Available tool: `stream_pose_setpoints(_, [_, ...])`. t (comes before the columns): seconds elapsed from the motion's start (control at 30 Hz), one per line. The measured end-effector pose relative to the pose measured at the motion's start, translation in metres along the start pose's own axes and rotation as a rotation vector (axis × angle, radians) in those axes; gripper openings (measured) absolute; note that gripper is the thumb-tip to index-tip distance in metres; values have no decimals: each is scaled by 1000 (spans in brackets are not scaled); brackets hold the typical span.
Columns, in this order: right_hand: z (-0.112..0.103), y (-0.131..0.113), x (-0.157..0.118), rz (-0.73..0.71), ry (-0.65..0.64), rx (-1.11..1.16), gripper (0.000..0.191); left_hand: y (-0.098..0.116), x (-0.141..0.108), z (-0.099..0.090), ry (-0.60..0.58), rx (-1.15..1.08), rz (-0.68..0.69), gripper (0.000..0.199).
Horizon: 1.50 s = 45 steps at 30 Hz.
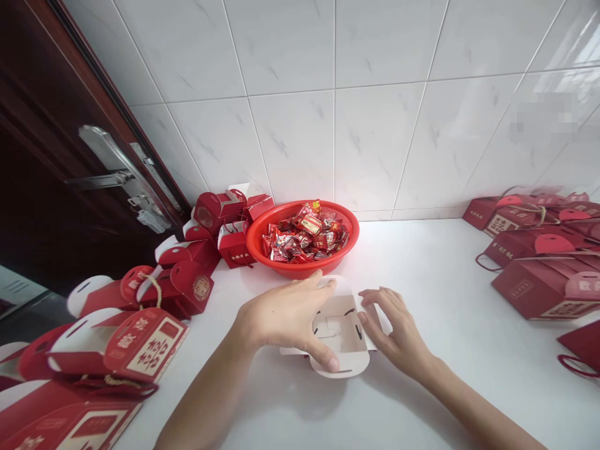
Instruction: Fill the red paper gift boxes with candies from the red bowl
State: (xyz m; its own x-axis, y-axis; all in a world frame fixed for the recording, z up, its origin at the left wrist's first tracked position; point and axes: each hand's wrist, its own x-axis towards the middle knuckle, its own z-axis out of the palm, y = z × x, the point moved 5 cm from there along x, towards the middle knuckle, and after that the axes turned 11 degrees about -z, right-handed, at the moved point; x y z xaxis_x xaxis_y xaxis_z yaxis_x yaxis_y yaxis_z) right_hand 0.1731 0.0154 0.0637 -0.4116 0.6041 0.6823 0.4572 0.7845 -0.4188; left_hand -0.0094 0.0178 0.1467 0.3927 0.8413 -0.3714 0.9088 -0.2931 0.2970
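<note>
A small paper gift box point(341, 336) stands on the white table with its top flaps spread, its white inside facing up. Nothing lies within its visible interior. My left hand point(290, 312) reaches over the box's left side, fingers stretched toward the far flap and thumb on the near flap. Beside the right wall is my right hand point(394, 328), its thumb and fingers apart around the right flap; whether it presses on the flap I cannot tell. Just behind the box sits a red plastic basket point(300, 270) heaped with wrapped sweets point(304, 234).
Several red gift boxes point(145, 344) with open tops line the left side of the table point(412, 250). Closed red boxes point(529, 287) with cord handles stand at the right. A tiled wall point(304, 137) rises behind, and a dark door point(51, 112) is at the left.
</note>
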Motion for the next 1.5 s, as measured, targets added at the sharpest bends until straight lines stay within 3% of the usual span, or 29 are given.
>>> stream_pose_setpoints(0.2, [8, -1, -3, 65, -56, 33, 16, -4, 9, 4, -32, 25, -35, 102])
stream_pose_setpoints(0.47, [7, 10, -9, 102, -14, 17, 21, -2, 27, 18, -29, 58, -74, 132])
stream_pose_setpoints(0.63, [4, 19, -11, 164, 30, 21, 23, 4, 27, 22, -58, 45, -99, 132])
stream_pose_setpoints(0.97, [-4, 25, -13, 278, 73, 197, 31, 5, 12, 5, 19, 16, 28, 99])
stream_pose_setpoints(1.07, [-15, 30, -12, 312, 191, 266, 35, -1, 9, -15, 112, 3, 66, 64])
stream_pose_setpoints(1.13, [-23, 34, -12, 341, 293, 288, 38, -11, 11, -35, 258, -20, 72, 40])
stream_pose_setpoints(1.2, [-29, 40, -11, 381, 369, 300, 38, -26, 23, -58, 446, -82, 46, 34])
stream_pose_setpoints(1.27, [-31, 44, -10, 426, 394, 306, 37, -43, 47, -75, 547, -141, 16, 32])
stream_pose_setpoints(1.37, [-27, 49, -9, 473, 357, 301, 36, -59, 101, -83, 519, -106, 6, 37])
stream_pose_setpoints(1.5, [-17, 50, -10, 484, 275, 288, 37, -68, 162, -76, 377, 28, -10, 42])
